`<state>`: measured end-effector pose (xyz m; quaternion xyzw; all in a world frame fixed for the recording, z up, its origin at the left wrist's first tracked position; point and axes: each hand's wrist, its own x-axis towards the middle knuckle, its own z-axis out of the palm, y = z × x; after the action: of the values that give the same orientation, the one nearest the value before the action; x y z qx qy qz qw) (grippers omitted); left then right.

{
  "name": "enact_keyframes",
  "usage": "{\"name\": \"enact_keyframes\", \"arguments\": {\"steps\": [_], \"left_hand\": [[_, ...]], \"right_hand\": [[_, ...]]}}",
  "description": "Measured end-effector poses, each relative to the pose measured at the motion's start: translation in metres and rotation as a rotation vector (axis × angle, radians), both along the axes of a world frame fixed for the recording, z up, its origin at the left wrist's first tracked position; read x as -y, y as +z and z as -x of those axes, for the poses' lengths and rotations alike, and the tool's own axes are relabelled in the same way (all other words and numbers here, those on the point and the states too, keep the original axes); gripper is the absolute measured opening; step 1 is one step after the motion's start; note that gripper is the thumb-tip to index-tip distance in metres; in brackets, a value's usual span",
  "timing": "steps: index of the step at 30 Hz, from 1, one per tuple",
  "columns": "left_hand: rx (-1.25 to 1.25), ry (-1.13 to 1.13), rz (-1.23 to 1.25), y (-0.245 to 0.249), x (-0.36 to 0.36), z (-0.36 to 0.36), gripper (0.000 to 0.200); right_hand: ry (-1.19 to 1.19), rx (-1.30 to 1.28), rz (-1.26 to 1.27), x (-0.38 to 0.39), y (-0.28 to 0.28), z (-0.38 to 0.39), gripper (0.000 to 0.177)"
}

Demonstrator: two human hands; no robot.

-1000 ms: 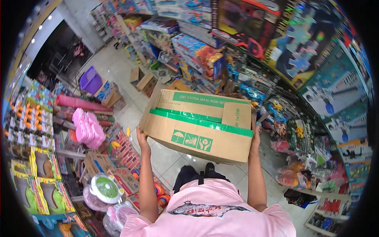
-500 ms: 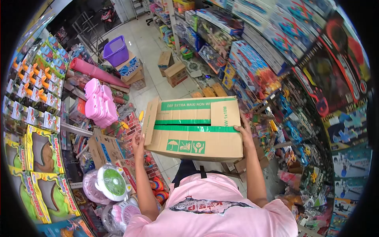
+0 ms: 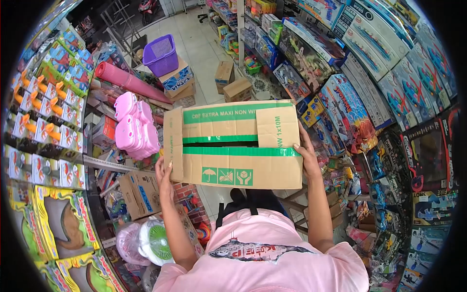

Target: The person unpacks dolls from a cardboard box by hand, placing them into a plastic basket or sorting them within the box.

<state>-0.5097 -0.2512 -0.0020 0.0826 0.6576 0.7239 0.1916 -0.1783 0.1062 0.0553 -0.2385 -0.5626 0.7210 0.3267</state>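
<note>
A brown cardboard box (image 3: 219,165) with green tape and green printing is held out in front of my body. Its flaps lie nearly flat, and a dark gap shows between the two long ones. My left hand (image 3: 164,174) grips the box's left end, thumb on the near left corner. On the right end, my right hand (image 3: 305,152) has its thumb on the top edge and its other fingers along the side, partly hidden.
Shelves of boxed toys (image 3: 348,112) run along the right. At the left hang packaged toys (image 3: 65,219), near pink containers (image 3: 136,126) and plastic-wrapped fans (image 3: 155,241). A purple basket (image 3: 161,57) tops boxes on the aisle floor, with small cartons (image 3: 237,90) beyond.
The left flap, raised before, now lies flatter. The box has shifted slightly left and up in view, both hands still on it. The surroundings have shifted as the view turned.
</note>
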Motion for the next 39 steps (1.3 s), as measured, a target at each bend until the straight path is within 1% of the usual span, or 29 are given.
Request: {"name": "enact_keyframes", "arguments": {"steps": [2,4,6,7,8,10,11,13,14,16,18,20,22,25,28,30,32,34,35,37,39], "left_hand": [[-0.019,-0.005,0.003,0.017,-0.025,0.003,0.061],[-0.1,0.007,0.051,0.026,-0.047,0.01,0.062],[-0.13,0.01,0.068,0.013,-0.06,0.027,0.066],[-0.163,0.013,0.082,0.013,-0.07,0.035,0.07],[-0.161,0.018,0.087,0.015,-0.078,0.044,0.07],[-0.136,0.02,0.12,0.021,-0.095,0.06,0.066],[-0.151,0.032,0.135,0.025,-0.109,0.078,0.066],[-0.228,0.055,0.217,0.025,-0.129,0.095,0.062],[-0.231,0.061,0.221,0.026,-0.136,0.102,0.062],[-0.271,0.05,0.235,0.026,-0.145,0.116,0.058],[-0.286,0.066,0.227,0.018,-0.147,0.131,0.056],[-0.309,0.074,0.216,0.022,-0.156,0.147,0.055],[-0.266,0.08,0.229,0.026,-0.161,0.164,0.057],[-0.247,0.074,0.187,0.026,-0.172,0.2,0.058],[-0.298,0.031,0.132,0.017,-0.185,0.248,0.057],[-0.331,-0.01,0.144,0.004,-0.195,0.283,0.058],[-0.366,-0.033,0.135,0.002,-0.211,0.309,0.058],[-0.349,-0.067,0.117,-0.003,-0.226,0.334,0.058],[-0.391,-0.096,0.123,-0.007,-0.234,0.347,0.058],[-0.436,-0.121,0.176,-0.018,-0.247,0.367,0.059],[-0.404,-0.161,0.187,-0.026,-0.26,0.383,0.059]], "right_hand": [[-0.003,0.045,0.032,-0.012,-0.01,0.012,0.079],[-0.005,0.086,0.067,-0.025,-0.026,0.025,0.081],[-0.038,0.123,0.148,-0.04,-0.042,0.04,0.078],[-0.036,0.126,0.152,-0.047,-0.041,0.048,0.078],[-0.009,0.139,0.171,-0.056,-0.04,0.057,0.077],[0.032,0.149,0.192,-0.081,-0.039,0.078,0.077],[0.037,0.175,0.177,-0.104,-0.041,0.103,0.076],[0.012,0.253,0.135,-0.128,-0.046,0.127,0.074],[0.019,0.251,0.137,-0.137,-0.048,0.136,0.074],[0.016,0.402,0.151,-0.154,-0.05,0.155,0.072],[0.03,0.373,0.153,-0.161,-0.051,0.17,0.073],[0.038,0.337,0.156,-0.167,-0.049,0.19,0.073],[0.038,0.279,0.209,-0.172,-0.044,0.21,0.074],[0.017,0.294,0.223,-0.177,-0.035,0.245,0.074],[-0.002,0.247,0.167,-0.186,-0.05,0.279,0.073],[-0.025,0.242,0.185,-0.187,-0.051,0.297,0.073],[-0.044,0.237,0.202,-0.19,-0.051,0.317,0.073],[-0.11,0.272,0.098,-0.192,-0.056,0.332,0.073],[-0.123,0.274,0.092,-0.195,-0.059,0.339,0.073],[-0.158,0.316,0.113,-0.195,-0.067,0.349,0.073],[-0.191,0.325,0.149,-0.197,-0.074,0.353,0.072]]}}
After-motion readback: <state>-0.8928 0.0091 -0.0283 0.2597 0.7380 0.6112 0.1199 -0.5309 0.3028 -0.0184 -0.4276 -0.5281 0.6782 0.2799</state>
